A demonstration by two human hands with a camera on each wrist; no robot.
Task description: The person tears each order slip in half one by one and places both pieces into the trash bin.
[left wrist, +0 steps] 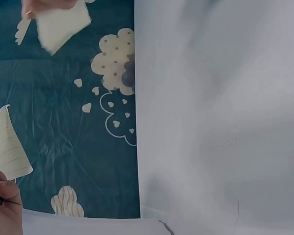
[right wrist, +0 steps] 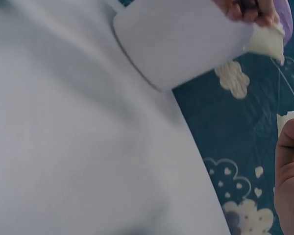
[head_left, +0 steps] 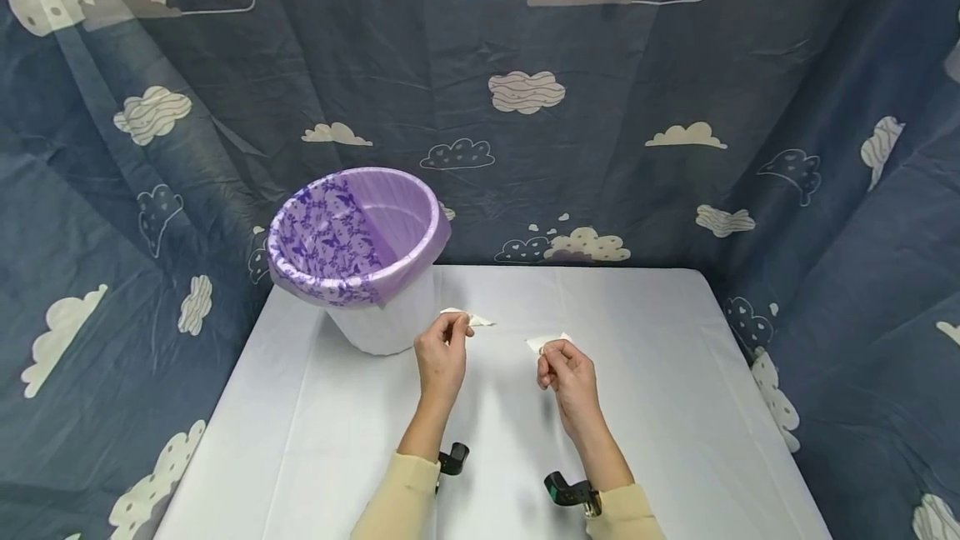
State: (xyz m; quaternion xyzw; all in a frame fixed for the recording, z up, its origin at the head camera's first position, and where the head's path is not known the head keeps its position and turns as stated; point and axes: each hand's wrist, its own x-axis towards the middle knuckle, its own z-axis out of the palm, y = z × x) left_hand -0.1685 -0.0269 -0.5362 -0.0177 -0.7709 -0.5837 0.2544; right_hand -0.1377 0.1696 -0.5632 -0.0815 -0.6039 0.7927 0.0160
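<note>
My left hand (head_left: 441,361) pinches a torn piece of paper (head_left: 481,321) between thumb and fingers, just right of the bin. Faint ruled lines show on this paper (left wrist: 9,147) in the left wrist view. Across a gap, my right hand (head_left: 574,377) pinches another torn paper piece (head_left: 536,344). Both hands are raised over the table, and the two pieces are apart. In the right wrist view the left hand's paper (right wrist: 268,41) has a ragged edge and overlaps the bin.
A white bin (head_left: 382,327) stands at the table's back left, lined with a purple patterned bag (head_left: 330,232) folded over its rim. White cloth covers the table (head_left: 637,432). A dark blue curtain (head_left: 375,48) with cloud prints hangs behind and at both sides.
</note>
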